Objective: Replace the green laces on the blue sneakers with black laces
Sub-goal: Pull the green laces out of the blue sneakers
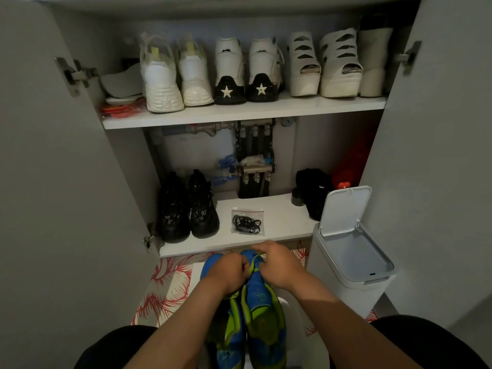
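Observation:
Two blue sneakers (259, 302) with green trim stand side by side on the floor between my knees, toes pointing toward the cupboard. My left hand (227, 271) and my right hand (277, 262) sit over the toe end of the right sneaker. Both pinch a green lace (253, 266) that runs up between them. Black laces in a clear plastic bag (248, 221) lie on the cupboard's bottom shelf, just beyond my hands.
An open cupboard holds white shoes (159, 75) on the upper shelf and black sneakers (186, 209) at the lower left. A white bin (348, 251) with its lid up stands right of my hands. A red-patterned mat (165, 283) covers the floor.

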Tool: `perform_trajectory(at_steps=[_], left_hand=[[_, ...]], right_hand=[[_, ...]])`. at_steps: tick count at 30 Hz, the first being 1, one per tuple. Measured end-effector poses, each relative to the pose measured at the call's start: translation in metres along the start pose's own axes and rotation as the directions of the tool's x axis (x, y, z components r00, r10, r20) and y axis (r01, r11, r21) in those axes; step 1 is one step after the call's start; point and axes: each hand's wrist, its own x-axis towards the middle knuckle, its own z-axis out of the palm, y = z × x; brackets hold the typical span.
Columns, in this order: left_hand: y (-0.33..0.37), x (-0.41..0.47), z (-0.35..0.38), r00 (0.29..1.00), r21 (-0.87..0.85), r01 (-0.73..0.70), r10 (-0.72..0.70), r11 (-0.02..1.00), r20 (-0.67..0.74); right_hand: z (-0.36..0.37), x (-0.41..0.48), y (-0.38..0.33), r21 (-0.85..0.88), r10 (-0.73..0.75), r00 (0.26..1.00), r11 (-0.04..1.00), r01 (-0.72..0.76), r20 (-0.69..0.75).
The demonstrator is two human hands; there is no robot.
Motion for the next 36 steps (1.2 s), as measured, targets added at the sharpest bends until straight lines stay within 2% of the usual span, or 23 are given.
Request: perform_trajectory(at_steps=[5,9,11,14,16,18,22,28,30,33,36], left_hand=[[-0.001,0.0,0.001,1.0,-0.006,-0.004,0.004,1.0,-0.017],[-0.002,0.002,0.002,1.0,-0.046,0.017,-0.018,0.999,-0.015],[-0.003,0.002,0.002,1.0,-0.05,0.023,-0.024,0.998,-0.011],[-0.004,0.004,0.002,0.999,-0.042,0.036,-0.036,0.998,0.002],[-0.004,0.005,0.002,0.999,-0.044,0.049,-0.049,0.998,0.004],[-0.005,0.007,0.003,0.998,-0.065,0.06,-0.06,0.996,0.002],[-0.006,0.011,0.005,0.997,-0.112,0.072,-0.073,0.991,-0.001],[-0.006,0.014,0.003,0.994,-0.247,0.067,-0.086,0.967,-0.069],[-0.001,0.017,-0.001,0.988,-0.363,0.038,-0.089,0.931,-0.125],[0.007,0.021,-0.01,0.969,-0.525,-0.047,-0.089,0.85,-0.23],[0.012,0.024,-0.014,0.959,-0.663,-0.114,-0.093,0.74,-0.268]], right_hand=[[0.005,-0.003,-0.002,-0.173,-0.016,0.998,0.985,0.026,0.057],[0.007,-0.002,-0.001,-0.14,0.072,0.996,0.988,-0.064,0.056],[0.008,-0.001,-0.002,-0.084,0.12,0.993,0.989,-0.12,-0.001],[0.002,0.004,-0.002,0.092,0.227,0.95,0.973,-0.212,-0.212],[-0.006,0.009,0.0,0.238,0.274,0.897,0.951,-0.198,-0.348],[-0.011,0.013,0.003,0.325,0.276,0.883,0.933,-0.152,-0.38],[-0.007,0.012,0.009,0.31,0.249,0.91,0.94,-0.143,-0.333],[-0.002,0.009,0.011,0.145,0.321,0.921,0.944,-0.295,-0.221],[0.0,0.008,0.011,0.127,0.32,0.943,0.943,-0.308,-0.089],[0.009,0.008,0.009,0.163,0.239,0.963,0.952,-0.258,0.124],[0.014,0.009,0.005,0.194,0.145,0.978,0.965,-0.174,0.152]])
